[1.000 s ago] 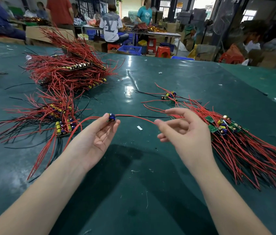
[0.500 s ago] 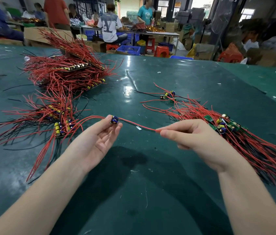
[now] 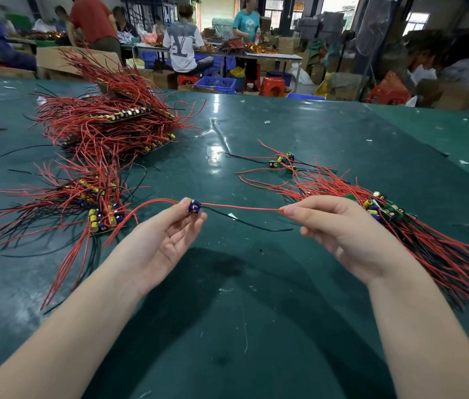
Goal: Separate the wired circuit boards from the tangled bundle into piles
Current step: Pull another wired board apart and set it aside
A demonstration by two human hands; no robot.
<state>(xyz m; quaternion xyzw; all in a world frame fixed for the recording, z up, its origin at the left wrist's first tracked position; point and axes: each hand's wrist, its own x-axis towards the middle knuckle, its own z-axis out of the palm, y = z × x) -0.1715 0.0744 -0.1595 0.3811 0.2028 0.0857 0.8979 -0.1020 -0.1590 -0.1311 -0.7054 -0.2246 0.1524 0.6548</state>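
My left hand pinches a small circuit board with blue parts between thumb and fingertips, above the green table. A red wire runs taut from the board to my right hand, which pinches its end. A black wire droops from the same board toward the right. Another red lead trails left into the tangled bundle of boards and wires. A sorted pile of boards with red wires lies just right of my right hand.
A large heap of wired boards sits at the far left. A few loose boards lie beyond my hands at centre right. People work at tables behind the far edge, among red stools and blue crates.
My right hand took the red wire's end in a pinch and drew it out to the right until it ran taut. My left hand stayed put with the board.
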